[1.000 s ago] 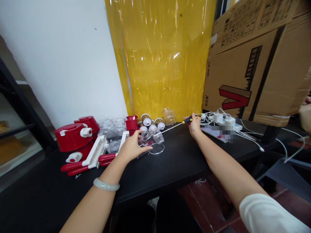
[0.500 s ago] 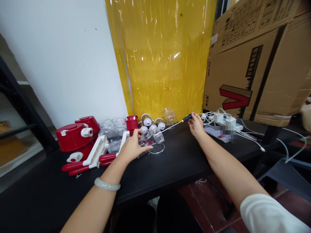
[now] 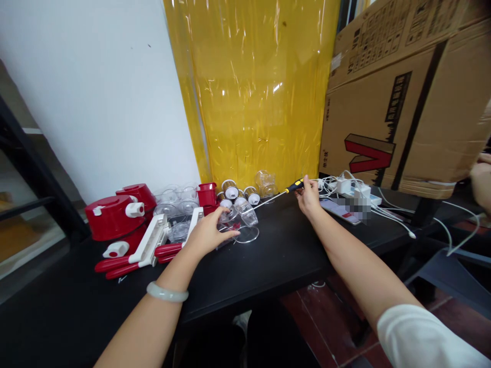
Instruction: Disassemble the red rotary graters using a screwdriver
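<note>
In my right hand [image 3: 308, 198], the fingers pinch the end of a screwdriver [image 3: 294, 186] with a black and yellow handle. Its long metal shaft slopes down to the left, and the tip meets a clear plastic part. My left hand [image 3: 209, 230] curls its thumb and fingers around that clear plastic part [image 3: 230, 214], which has a round, cup-like end and a small red bit near the thumb. Where the tip sits exactly is hard to see. A flat clear ring or disc [image 3: 247, 234] lies by my left thumb.
Red pots [image 3: 109, 217] and red-handled white presses [image 3: 150, 240] stand at left, before clear plastic cups [image 3: 169, 196]. Metal drums [image 3: 230, 189] are stacked behind my left hand. A phone [image 3: 339, 210], chargers and cables lie right, under a large carton [image 3: 383, 117]. Another person's hand [image 3: 481, 179] shows far right.
The screwdriver handle has turned, so more yellow faces me. Both hands stay at almost the same spot. The view has shifted slightly, and more of the other person's hand shows.
</note>
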The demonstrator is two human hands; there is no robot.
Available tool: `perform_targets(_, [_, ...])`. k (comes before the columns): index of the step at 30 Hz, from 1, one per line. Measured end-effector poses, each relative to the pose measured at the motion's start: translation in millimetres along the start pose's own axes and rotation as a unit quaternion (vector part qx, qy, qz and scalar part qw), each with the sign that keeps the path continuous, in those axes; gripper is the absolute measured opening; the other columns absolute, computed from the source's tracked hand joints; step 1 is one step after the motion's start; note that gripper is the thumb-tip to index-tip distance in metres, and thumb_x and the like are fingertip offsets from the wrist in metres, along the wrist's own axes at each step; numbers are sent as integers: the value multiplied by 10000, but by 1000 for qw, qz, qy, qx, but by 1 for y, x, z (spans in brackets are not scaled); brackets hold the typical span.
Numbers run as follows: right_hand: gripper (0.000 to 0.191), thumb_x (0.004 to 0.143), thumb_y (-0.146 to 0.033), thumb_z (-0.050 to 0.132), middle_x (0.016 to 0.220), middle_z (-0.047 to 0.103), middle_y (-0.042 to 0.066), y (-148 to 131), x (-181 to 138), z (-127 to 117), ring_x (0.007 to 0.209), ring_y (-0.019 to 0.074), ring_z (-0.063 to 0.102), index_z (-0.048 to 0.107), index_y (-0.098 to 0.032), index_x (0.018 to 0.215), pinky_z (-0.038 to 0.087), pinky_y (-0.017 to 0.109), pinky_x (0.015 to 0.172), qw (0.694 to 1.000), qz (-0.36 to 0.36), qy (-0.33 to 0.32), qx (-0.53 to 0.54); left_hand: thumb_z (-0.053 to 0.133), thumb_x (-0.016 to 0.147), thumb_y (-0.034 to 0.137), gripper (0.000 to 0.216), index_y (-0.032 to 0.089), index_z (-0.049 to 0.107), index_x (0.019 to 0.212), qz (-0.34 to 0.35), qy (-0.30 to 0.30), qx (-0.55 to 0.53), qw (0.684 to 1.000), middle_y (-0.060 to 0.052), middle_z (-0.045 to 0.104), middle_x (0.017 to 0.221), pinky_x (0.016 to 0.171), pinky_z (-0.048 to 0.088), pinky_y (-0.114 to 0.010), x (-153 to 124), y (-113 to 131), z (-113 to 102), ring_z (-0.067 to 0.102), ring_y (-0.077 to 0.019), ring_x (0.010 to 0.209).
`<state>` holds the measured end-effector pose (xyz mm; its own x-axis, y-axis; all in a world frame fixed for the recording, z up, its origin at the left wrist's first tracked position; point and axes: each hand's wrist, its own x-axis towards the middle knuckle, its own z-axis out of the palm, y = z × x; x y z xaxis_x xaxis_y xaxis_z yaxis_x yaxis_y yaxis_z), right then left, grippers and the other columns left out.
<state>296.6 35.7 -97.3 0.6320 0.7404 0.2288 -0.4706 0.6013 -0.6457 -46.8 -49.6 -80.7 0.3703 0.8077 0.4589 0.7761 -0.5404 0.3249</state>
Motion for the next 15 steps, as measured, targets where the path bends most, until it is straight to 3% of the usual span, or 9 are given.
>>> perform_targets(5, [266,678,-266,740,636,583,-94,-1,5,-2,501,68,529,508,-236,806,420,190,494,1000,19,6,18,690,679,631,679,258,508,1216,1,-6,-1,1000,-75,676,1052,818,478,-376,1,0,0,645,-274,959])
perform_targets(11, [143,718,-223,610,742,719,5,-4,8,-7,701,129,642,575,-224,857,476,208,564,998,51,-16,34,699,669,623,676,261,506,1206,-3,-8,-8,1000,-73,675,1063,829,478,-381,1,1,-1,642,-280,975])
perform_targets(15, [85,743,-183,529,815,745,31,-6,7,-8,679,122,617,547,-222,816,491,210,559,995,76,-30,59,695,667,628,674,263,508,1202,-6,-7,-14,1000,-72,675,1065,832,479,-389,0,2,-1,641,-282,975])
